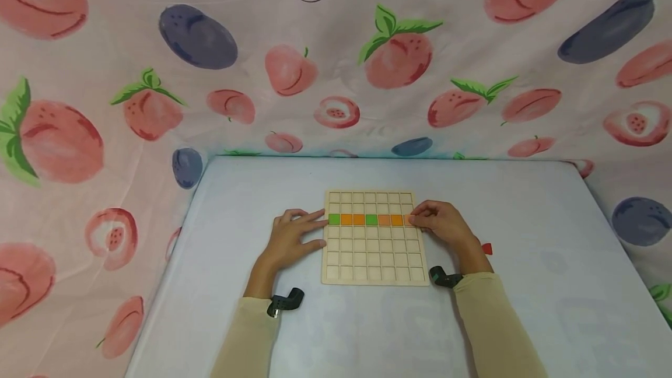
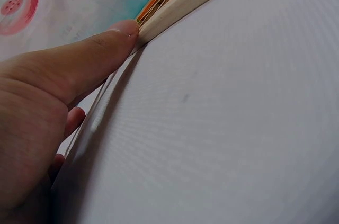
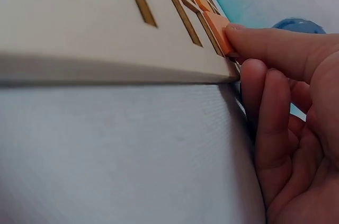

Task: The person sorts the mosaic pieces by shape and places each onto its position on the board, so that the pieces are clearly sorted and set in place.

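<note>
Beige fabric sleeves (image 1: 501, 331) overhang the white surface (image 1: 362, 334). A pale wooden grid board (image 1: 373, 247), touched by the left hand (image 1: 287, 239) with outspread fingers, bears six seated square green and orange tiles (image 1: 359, 220); the right hand (image 1: 442, 223) pinches the row's last, light-orange tile (image 3: 218, 32), seemingly unsettled.

A white tabletop (image 1: 252, 203) is carrying a pale wooden grid board (image 1: 375, 258), which is lying flat, its thick edge rising slightly above the white surface. Beyond the board, the tabletop is stretching to a straight far edge; to the board's left and right, its side edges are slanting outward toward the viewer. On the near side of the board, the surface is running on past the bottom of the head view. To the right of the board, a small red piece (image 1: 487, 248) is lying near the right wrist (image 1: 476, 256), which is covering part of it. Beside the board, a small dark mark (image 2: 185, 98) is showing on the tabletop in the left wrist view.
</note>
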A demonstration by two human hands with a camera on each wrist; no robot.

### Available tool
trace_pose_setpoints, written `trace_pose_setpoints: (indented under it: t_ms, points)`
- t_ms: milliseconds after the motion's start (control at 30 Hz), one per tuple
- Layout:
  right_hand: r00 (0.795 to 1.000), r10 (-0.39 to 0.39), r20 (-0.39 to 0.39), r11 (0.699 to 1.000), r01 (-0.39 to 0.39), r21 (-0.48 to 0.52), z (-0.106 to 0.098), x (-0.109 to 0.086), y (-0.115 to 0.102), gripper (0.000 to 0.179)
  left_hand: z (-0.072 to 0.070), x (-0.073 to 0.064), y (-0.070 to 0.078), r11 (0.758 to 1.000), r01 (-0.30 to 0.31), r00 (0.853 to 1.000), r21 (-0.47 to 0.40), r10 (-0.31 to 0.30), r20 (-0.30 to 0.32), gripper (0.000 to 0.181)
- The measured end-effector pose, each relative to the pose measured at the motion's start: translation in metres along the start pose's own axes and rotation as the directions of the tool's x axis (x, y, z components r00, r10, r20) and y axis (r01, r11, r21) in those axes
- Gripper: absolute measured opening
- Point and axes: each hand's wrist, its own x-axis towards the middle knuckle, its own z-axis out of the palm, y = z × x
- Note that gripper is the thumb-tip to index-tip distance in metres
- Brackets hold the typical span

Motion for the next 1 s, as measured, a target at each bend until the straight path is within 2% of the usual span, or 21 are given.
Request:
trace_pose_setpoints:
  t_ms: [167, 533, 1000]
  points:
    - [1.0, -0.003, -0.007, 1.0, 0.003, -0.028, 0.0011, -0.0006, -0.0015, 0.029, -0.001, -0.0002, 0.0009, 1.0, 0.001, 1.0, 0.008, -0.001, 0.001, 0.052]
    - [1.0, -0.012, -0.027, 1.0, 0.011, -0.011, 0.0, -0.0014, -0.001, 0.035, -0.0014, -0.001, 0.0017, 1.0, 0.002, 1.0, 0.007, -0.002, 0.001, 0.053]
    - [0.999, 0.031, -0.042, 0.999, -0.031, -0.009, 0.0011, -0.003, -0.003, 0.032, -0.0014, -0.0011, 0.0023, 1.0, 0.0, 1.0, -0.001, 0.0, -0.005, 0.053]
